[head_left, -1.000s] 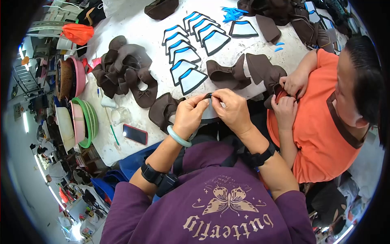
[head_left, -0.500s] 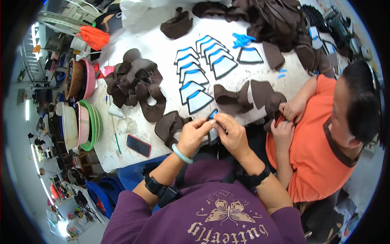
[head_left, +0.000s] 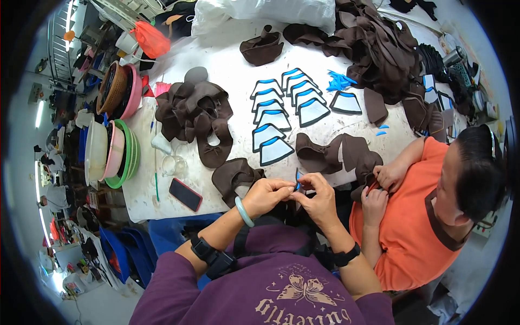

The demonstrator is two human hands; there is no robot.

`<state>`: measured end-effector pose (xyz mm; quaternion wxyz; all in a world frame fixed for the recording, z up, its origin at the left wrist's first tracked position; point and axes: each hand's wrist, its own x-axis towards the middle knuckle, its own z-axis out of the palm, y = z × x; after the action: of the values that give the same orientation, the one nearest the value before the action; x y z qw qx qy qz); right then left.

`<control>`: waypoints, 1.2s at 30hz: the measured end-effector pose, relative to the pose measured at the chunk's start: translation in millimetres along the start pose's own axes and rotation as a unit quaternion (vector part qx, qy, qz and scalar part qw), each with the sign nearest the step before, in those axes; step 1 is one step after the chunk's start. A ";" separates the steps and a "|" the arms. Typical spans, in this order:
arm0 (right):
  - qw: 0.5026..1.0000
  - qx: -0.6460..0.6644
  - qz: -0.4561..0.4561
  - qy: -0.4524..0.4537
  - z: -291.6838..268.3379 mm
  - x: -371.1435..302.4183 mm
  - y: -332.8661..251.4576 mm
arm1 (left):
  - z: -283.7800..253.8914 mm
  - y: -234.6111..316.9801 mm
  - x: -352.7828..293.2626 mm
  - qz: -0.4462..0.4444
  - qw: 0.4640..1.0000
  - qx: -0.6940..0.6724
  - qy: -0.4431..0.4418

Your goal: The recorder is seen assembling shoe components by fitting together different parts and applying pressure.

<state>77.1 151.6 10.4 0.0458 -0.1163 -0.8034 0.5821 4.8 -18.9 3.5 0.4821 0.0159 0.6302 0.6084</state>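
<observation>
At the near edge of the table, a small panel with a blue strip and a dark edge [head_left: 297,181] is pinched between my hands and seen nearly edge-on. My left hand [head_left: 264,196], with a pale green bangle at its wrist, closes thumb and fingers on one side of it. From the other side my right hand [head_left: 319,200] grips it, fingers bent. Beyond them, white trapezoid panels with dark borders and blue tops [head_left: 276,150] lie overlapping in two rows. One similar panel [head_left: 346,103] lies apart, near a heap of blue strips [head_left: 340,81].
Brown fabric pieces lie at left [head_left: 194,105], beside my left hand [head_left: 235,176] and in a large far pile [head_left: 382,54]. A phone [head_left: 185,194] and glass jar [head_left: 173,165] rest at left. Baskets [head_left: 130,157] stand beyond. At right, a person in orange [head_left: 414,222] handles brown fabric.
The whole view has shifted, so the table sits lower and further right. The panel in my hands has turned from showing its blue and white face to nearly edge-on.
</observation>
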 end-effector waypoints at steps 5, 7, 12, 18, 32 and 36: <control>0.999 0.034 -0.002 0.008 4.0 -8.2 -1.4 | 4.5 7.8 1.6 -0.038 0.999 0.022 -0.005; 0.999 0.026 -0.026 0.021 5.0 -10.3 -4.8 | 2.3 4.3 1.5 -0.037 0.999 0.007 -0.011; 0.999 0.042 -0.004 0.010 4.1 -11.3 -2.1 | 4.3 -4.4 2.8 0.016 0.997 0.068 -0.021; 0.998 0.039 0.036 -0.016 -2.9 -8.2 -3.5 | 12.4 0.6 -0.8 0.111 0.971 0.208 0.037; 0.996 -0.079 0.030 -0.029 1.5 -13.9 -1.7 | 22.1 -6.4 -6.7 0.203 0.900 0.375 0.094; 0.994 -0.112 -0.005 -0.014 4.4 -17.5 -1.7 | 23.8 -6.3 -9.9 0.239 0.903 0.342 0.106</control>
<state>93.0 142.8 11.7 0.0244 -0.1090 -0.8646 0.4899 28.6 -8.6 9.3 0.2181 0.2652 0.8241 0.4506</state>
